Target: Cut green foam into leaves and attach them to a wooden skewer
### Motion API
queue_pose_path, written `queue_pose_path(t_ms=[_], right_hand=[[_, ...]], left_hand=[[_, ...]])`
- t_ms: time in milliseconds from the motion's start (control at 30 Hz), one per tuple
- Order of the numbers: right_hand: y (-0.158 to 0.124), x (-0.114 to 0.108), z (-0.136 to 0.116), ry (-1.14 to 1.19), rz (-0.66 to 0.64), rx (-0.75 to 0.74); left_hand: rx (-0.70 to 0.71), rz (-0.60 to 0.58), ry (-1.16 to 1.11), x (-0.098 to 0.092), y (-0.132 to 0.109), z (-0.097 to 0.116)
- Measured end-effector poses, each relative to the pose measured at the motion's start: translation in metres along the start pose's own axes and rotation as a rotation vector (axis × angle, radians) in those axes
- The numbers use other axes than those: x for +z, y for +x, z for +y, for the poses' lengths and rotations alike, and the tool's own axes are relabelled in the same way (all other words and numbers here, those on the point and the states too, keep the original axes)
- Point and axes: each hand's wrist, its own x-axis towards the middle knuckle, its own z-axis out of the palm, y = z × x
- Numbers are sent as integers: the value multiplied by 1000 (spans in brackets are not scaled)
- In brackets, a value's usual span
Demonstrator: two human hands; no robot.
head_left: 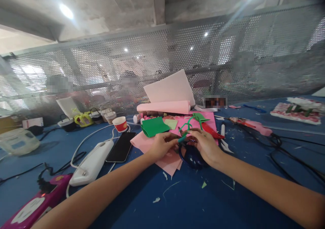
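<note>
My left hand [162, 145] and my right hand [203, 143] meet over the middle of the table. Between their fingertips they pinch a green strip [183, 137], part of which loops upward. Just below, a dark blue round object [193, 156], perhaps a tape roll or scissor handles, is partly covered by my right hand. Pink sheets [165, 163] lie under and behind my hands. A folded green sheet [154, 126] rests on the pile beyond my left hand. To the right of my right hand is a red piece [212, 131].
Left of my arm are a black phone [122, 147], a white power bank or adapter [91, 163], a magenta power strip [38, 202] and a red-and-white paper cup [120, 124]. A pink glue gun [256, 126] with trailing cables lies right. A perforated metal screen [162, 59] stands behind.
</note>
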Motion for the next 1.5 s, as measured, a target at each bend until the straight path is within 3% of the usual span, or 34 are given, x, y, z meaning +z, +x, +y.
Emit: queue_pose_path(t_ms=[167, 400, 633, 900, 1100, 1233, 1500], right_hand=[[3, -1, 1, 152, -4, 32], [8, -5, 5, 245, 4, 81], [11, -10, -2, 161, -16, 32], [13, -13, -16, 12, -22, 17], [12, -13, -13, -95, -78, -45], [14, -15, -12, -294, -48, -88], [7, -8, -7, -483, -220, -116]], left_hand=[[-25, 188, -244, 1, 1, 8], [-60, 274, -396, -1, 3, 6], [-113, 182, -668, -4, 5, 2], [-167, 131, -764, -2, 6, 3], [-262, 198, -923, -7, 6, 6], [-222, 176, -836, -6, 5, 5], [-84, -77, -660, 1, -1, 4]])
